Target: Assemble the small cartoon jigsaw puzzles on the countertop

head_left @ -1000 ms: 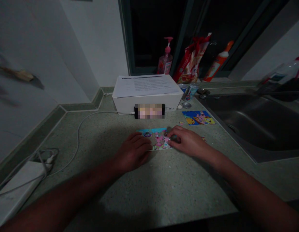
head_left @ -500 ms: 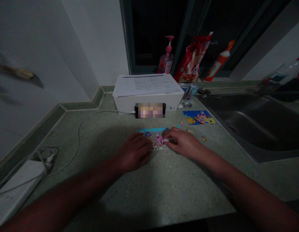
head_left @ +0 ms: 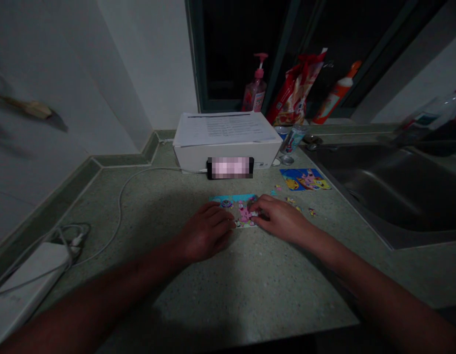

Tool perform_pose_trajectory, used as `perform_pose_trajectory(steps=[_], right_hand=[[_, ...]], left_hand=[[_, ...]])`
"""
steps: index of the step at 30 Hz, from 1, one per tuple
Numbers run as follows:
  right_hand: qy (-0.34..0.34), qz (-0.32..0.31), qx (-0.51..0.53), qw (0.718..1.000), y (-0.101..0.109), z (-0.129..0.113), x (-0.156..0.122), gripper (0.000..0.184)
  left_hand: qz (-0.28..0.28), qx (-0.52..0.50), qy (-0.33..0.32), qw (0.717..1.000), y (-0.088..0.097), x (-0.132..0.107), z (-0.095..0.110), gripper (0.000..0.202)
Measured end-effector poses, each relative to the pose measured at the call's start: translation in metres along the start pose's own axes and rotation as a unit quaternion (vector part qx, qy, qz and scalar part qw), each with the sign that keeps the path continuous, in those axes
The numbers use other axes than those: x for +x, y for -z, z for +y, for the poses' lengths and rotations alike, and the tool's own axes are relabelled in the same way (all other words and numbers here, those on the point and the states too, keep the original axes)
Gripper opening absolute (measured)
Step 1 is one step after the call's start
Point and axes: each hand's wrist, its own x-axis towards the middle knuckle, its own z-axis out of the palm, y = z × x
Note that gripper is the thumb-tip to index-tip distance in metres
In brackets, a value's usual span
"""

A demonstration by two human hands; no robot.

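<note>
Between our two hands: a flat, rectangular jigsaw picture (head_left: 245, 211), printed in turquoise and pink, lies on the speckled, stone-like grey-green counter (head_left: 264, 290).
Left hand (head_left: 206, 232): palm down over the picture's left part, fingers bent and close together; whether they hold anything, we cannot tell.
Right hand (head_left: 281, 215): thumb and forefinger drawn near each other at the picture's right end; what, if anything, they pinch is too dim for us to say.
Filled: we see a turquoise strip along the far edge and a pink figure mid-picture.
Unfilled: grey patches show inside the outline, so we judge it only part-done; our hands hide both ends.
Loose bits: small, irregular, multicoloured puzzle pieces (head_left: 312, 212), thin and probably card, lie scattered beyond and to the right of the right hand.
Blue rectangular printed sheet (head_left: 305, 179): flat and straight-edged, farther beyond the right hand, showing yellow and pink figures.
</note>
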Motion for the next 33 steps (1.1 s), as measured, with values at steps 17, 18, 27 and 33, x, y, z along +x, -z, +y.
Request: perform_pose_trajectory(steps=[17,18,27,33], right_hand=[[0.032,0.001,-0.002,0.999,0.0047,-0.0024,-0.0019,0.023],[0.039,-0.006,-0.01,0.999,0.0049,-0.0027,-0.0023,0.024],[0.055,-0.027,-0.038,0.997,0.0064,-0.0035,-0.0032,0.023],[0.049,-0.019,-0.041,0.998,0.0081,-0.0024,-0.0042,0.024]], left_hand=[[0.017,0.0,-0.005,1.0,0.0009,0.0016,0.0017,0.015],[0.016,0.001,-0.004,1.0,0.0012,0.0018,0.0019,0.015],[0.01,-0.002,0.001,1.0,0.0026,0.0012,0.0012,0.019],[0.003,0.003,0.005,1.0,0.0022,-0.0015,-0.001,0.021]])
